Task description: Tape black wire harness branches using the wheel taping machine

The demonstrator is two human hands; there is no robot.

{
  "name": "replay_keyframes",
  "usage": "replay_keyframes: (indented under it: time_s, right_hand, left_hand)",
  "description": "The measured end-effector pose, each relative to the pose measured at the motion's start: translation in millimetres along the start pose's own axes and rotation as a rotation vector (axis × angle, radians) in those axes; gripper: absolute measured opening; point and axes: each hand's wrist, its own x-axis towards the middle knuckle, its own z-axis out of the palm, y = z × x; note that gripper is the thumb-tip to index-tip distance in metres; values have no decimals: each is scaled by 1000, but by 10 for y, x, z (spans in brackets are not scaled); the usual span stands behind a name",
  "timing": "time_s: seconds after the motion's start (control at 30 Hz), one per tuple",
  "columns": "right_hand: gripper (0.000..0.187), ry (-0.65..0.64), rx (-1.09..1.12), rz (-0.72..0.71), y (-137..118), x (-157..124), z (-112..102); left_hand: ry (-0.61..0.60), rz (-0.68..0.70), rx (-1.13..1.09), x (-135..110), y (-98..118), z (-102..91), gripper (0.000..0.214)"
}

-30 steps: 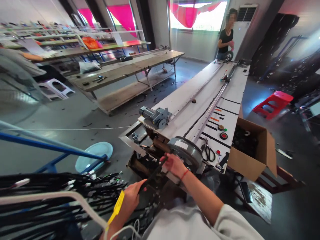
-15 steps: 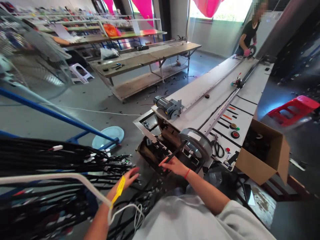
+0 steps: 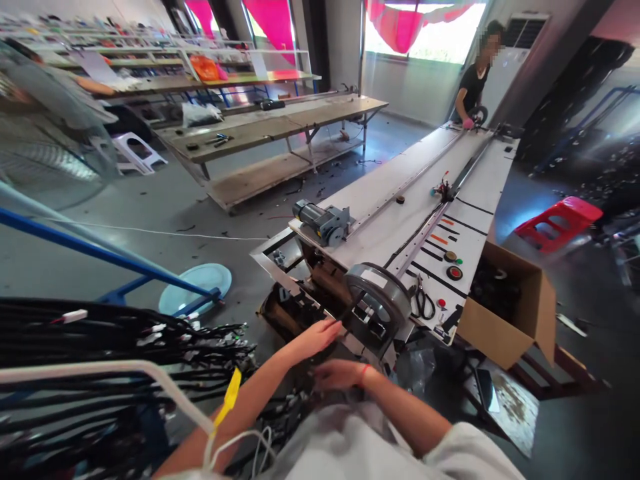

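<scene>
My left hand (image 3: 320, 338) reaches forward to the near end of the long white table, its fingers closed on the end of a black cable (image 3: 356, 308). That cable passes through a large grey ring-shaped wheel (image 3: 383, 283) with a white label. Below and a little right of it, my right hand (image 3: 337, 375) is low in front of my body. Its fingers look bent but are smeared by motion, and anything in them cannot be made out. Left of my hands, a thick bundle of black cables (image 3: 125, 340) with white connectors hangs on a blue frame.
The white table (image 3: 370, 220) carries a motor (image 3: 323, 223), scissors (image 3: 424, 303) and tape rolls (image 3: 454, 273). A cardboard box (image 3: 500, 333) stands to its right, near a red stool (image 3: 560, 223). A co-worker (image 3: 475, 87) stands at the far end. A fan (image 3: 60, 133) is at the left.
My left hand has moved right and forward from beside the cable bundle to the black cable's end. My right hand has let that end go and drawn back toward my body.
</scene>
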Motion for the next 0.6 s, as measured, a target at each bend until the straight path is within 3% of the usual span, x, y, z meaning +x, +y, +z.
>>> replay_keyframes:
  time_s: [0.07, 0.13, 0.23, 0.3, 0.37, 0.5, 0.6]
  right_hand:
    - [38, 154, 439, -48, 19, -222, -365]
    - [49, 394, 879, -117, -34, -384, -697]
    - [45, 640, 1157, -138, -183, -445, -958]
    - [44, 634, 1157, -102, -271, -387, -931]
    - [44, 567, 1094, -90, -322, -304, -791]
    - [44, 456, 952, -79, -350, -214, -481]
    - [42, 400, 969, -113, -368, -246, -442]
  left_hand:
    - [-13, -37, 27, -262, -202, -107, 70]
    - [-55, -108, 56, -481, -421, -174, 73]
    - [-105, -178, 111, -679, -777, -218, 77]
    - [-105, -188, 145, -707, -952, -223, 80]
    - [-73, -159, 145, -655, -991, -197, 83]
    - [45, 31, 23, -434, -678, -60, 77]
    - [134, 145, -57, -332, -461, 16, 69]
